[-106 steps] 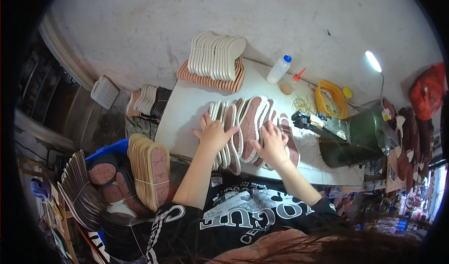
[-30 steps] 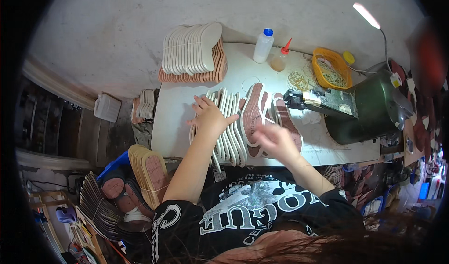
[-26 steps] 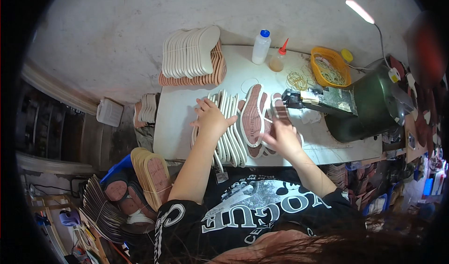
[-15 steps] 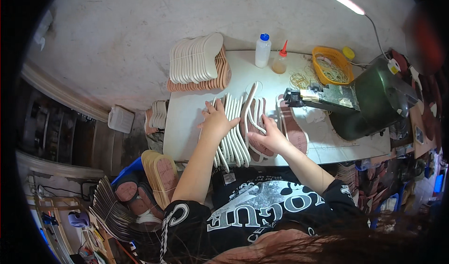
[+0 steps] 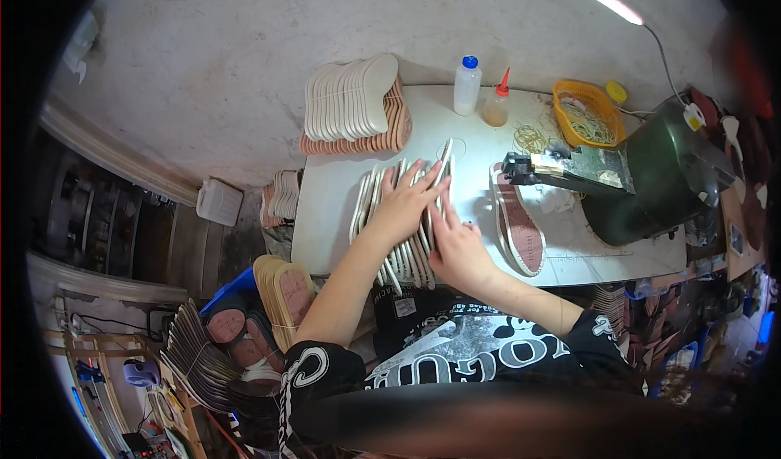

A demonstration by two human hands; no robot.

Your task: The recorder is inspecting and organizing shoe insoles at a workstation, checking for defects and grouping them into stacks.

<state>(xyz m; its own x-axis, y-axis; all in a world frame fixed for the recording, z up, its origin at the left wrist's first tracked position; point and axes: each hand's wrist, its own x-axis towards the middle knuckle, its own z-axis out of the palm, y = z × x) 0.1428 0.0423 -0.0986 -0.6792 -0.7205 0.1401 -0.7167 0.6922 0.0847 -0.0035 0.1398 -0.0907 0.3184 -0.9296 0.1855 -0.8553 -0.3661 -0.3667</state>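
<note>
A row of white-edged shoe soles [image 5: 371,208] stands on edge on the table, packed side by side. My left hand [image 5: 400,213] lies over the top of the row with its fingers spread. Against the row's right side rests my right hand [image 5: 462,252], its fingers stretched out and its fingertips close to those of my left hand. Between the hands, one sole [image 5: 448,154] sticks out farther toward the back than the others. To the right, apart from both hands, lie white-edged soles with a reddish-brown face [image 5: 521,230]. My hands hide much of the row's middle.
Tied bundles of pale soles [image 5: 346,97] and tan soles [image 5: 394,130] stand at the back left. Behind are a blue-capped bottle [image 5: 466,89], a red-tipped bottle [image 5: 497,109] and a yellow basket [image 5: 582,105] of rubber bands. A dark green machine [image 5: 651,178] occupies the right.
My right hand has moved left, bringing the soles it held up against the row. My left hand has shifted right across the row's top. The gap between the soles has closed.
</note>
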